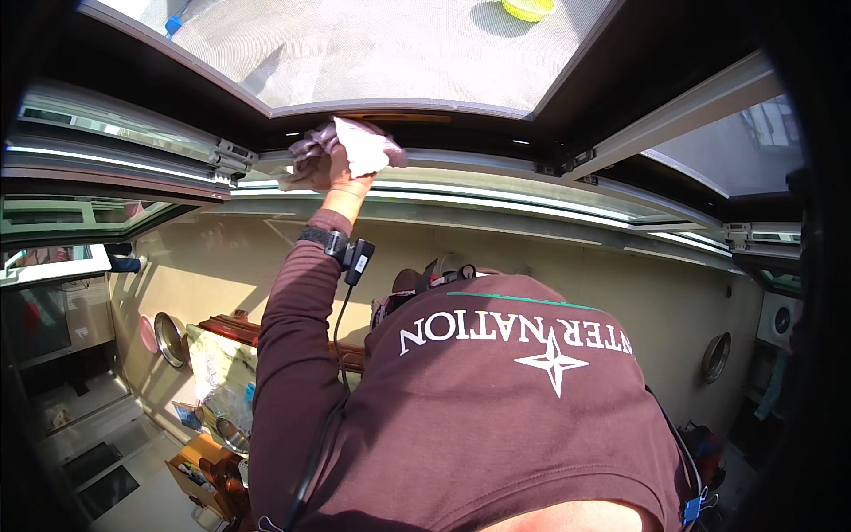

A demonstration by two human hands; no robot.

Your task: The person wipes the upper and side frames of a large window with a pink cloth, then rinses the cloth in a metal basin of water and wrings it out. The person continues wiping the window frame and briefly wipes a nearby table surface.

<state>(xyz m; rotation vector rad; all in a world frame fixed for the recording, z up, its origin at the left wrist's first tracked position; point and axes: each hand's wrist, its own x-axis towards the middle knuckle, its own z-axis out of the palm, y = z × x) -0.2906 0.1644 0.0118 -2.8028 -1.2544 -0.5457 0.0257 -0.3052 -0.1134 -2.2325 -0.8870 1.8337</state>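
Observation:
My left hand [349,181] is raised in front of a window and grips a bunched pinkish-white cloth [365,147]. The cloth lies against the dark lower frame [465,126] of the window, just under the pale mesh screen [412,60], and covers part of the frame. A black strap with a small device [359,261] is fastened round the left wrist, over a maroon sleeve. From it a black cable [338,319] runs down along my arm. My right hand is out of view. The maroon shirt [485,412] on my torso bears printed lettering and a white star.
At left an open window sash [86,216] juts inward. A silver bar [671,120] divides the window on the right. A yellow-green basket [528,8] is beyond the screen. A marble-patterned tabletop [209,356] and metal basin [170,339] stand lower left; another metal basin [717,358] is at right.

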